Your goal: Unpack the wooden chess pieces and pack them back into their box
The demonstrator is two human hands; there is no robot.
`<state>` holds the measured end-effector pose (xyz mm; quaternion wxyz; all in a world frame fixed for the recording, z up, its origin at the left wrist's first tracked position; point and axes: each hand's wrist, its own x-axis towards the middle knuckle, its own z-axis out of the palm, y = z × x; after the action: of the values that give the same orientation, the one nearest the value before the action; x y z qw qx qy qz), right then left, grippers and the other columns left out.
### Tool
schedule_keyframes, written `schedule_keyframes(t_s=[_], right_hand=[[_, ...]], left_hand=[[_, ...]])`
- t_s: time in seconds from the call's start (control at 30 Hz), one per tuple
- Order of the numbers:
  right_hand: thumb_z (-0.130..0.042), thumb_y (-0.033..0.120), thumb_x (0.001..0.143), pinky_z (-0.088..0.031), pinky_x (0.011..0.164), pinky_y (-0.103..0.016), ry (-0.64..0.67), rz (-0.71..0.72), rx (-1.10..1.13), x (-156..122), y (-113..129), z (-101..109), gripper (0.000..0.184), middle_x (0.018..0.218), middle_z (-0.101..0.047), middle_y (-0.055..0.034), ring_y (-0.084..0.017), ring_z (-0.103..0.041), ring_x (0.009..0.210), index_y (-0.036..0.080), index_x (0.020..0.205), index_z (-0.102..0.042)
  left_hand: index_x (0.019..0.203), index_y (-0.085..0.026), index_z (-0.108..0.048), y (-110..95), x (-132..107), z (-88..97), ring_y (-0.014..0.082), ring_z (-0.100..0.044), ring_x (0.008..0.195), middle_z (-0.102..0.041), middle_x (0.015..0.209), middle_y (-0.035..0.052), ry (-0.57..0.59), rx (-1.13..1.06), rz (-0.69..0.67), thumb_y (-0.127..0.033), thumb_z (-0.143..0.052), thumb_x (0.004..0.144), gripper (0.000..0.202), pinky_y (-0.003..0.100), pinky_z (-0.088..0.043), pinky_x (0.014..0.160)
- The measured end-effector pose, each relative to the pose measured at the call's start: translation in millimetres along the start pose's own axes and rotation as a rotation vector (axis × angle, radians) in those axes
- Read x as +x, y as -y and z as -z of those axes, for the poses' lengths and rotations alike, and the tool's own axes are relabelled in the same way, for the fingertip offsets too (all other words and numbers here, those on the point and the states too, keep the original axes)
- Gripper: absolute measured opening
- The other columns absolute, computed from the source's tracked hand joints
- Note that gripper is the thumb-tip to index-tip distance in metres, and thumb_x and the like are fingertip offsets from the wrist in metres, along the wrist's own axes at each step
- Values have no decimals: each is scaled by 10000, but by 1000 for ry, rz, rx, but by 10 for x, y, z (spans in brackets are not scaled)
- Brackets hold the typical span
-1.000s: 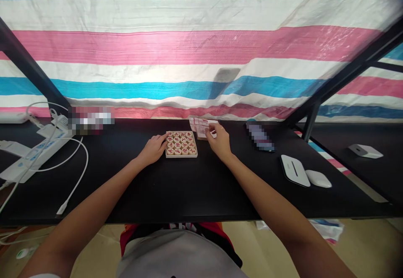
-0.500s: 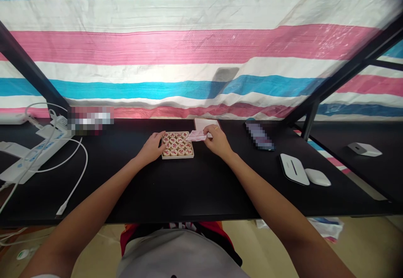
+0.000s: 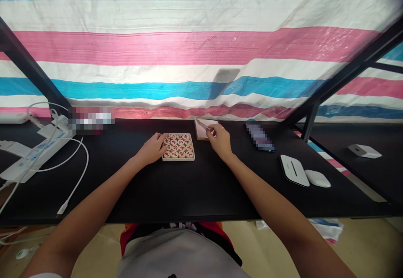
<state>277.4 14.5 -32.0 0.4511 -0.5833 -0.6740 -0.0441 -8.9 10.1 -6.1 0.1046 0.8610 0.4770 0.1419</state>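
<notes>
Red-lettered xiangqi pieces point(image 3: 181, 148) are sitting in rows inside a shallow white tray point(image 3: 178, 159), just left of centre in the frame. My left hand point(image 3: 153, 148) is curving loosely along the tray's left wall, half open and seemingly gripping no piece. My right hand point(image 3: 221, 141) is bending over a small box point(image 3: 202, 139) right of centre, thumb and fingertips nearly meeting, apparently pinching a thin paper sheet point(image 3: 203, 126); I cannot tell how firmly. The paper is looking light and creasable, suiting an edge pinch. The filled tray is probably weighing more, its loose pieces being apt to slide, so opposite walls are offering the safest hold. Black desktop point(image 3: 189, 190) is stretching toward its front edge, lower centre, giving sliding room, while striped sheeting point(image 3: 141, 89) is bounding the far side
</notes>
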Motion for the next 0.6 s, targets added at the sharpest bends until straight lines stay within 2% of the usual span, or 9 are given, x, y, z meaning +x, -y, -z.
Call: schedule_keyframes(t_s=[0.13,0.2,0.3,0.47,0.6], right_hand=[[-521,277,862,-452,631,-294,-2,-14,49,-14,14,-16,160,657,-583,-7,-167,-550,616,188,912,-644],[-508,283,876,-473,654,-308,45,47,68,-36,36,-44,181,709,-622,-30,-183,-578,668,190,924,-655],[-492,276,892,-497,776,-371,149,180,47,-66,67,-94,212,852,-672,-80,-234,-599,840,192,985,-663],[-423,180,903,-486,895,-436,309,309,34,-85,42,-142,327,1053,-644,-126,-261,-567,999,172,1175,-605],[-410,130,883,-481,925,-458,353,322,41,-89,-14,-145,359,1123,-606,-121,-259,-545,1055,198,1177,-605]], left_hand=[[1327,-140,-448,-79,-32,39,245,-555,1022,-586,1071,108,49,1,-62,-246,-403,856,485,362,-435,907],[1315,-136,-457,-124,-45,46,241,-579,970,-624,996,95,77,4,-71,-238,-407,852,477,346,-437,875],[1311,-148,-450,-169,-56,49,229,-611,858,-652,854,58,101,3,-65,-235,-400,854,469,320,-441,802],[1354,-199,-378,-188,-66,57,200,-623,726,-651,747,6,156,-109,20,-248,-412,848,510,265,-418,649],[1404,-216,-301,-220,-74,81,204,-630,721,-667,761,7,173,-191,124,-282,-427,840,582,263,-410,619]])
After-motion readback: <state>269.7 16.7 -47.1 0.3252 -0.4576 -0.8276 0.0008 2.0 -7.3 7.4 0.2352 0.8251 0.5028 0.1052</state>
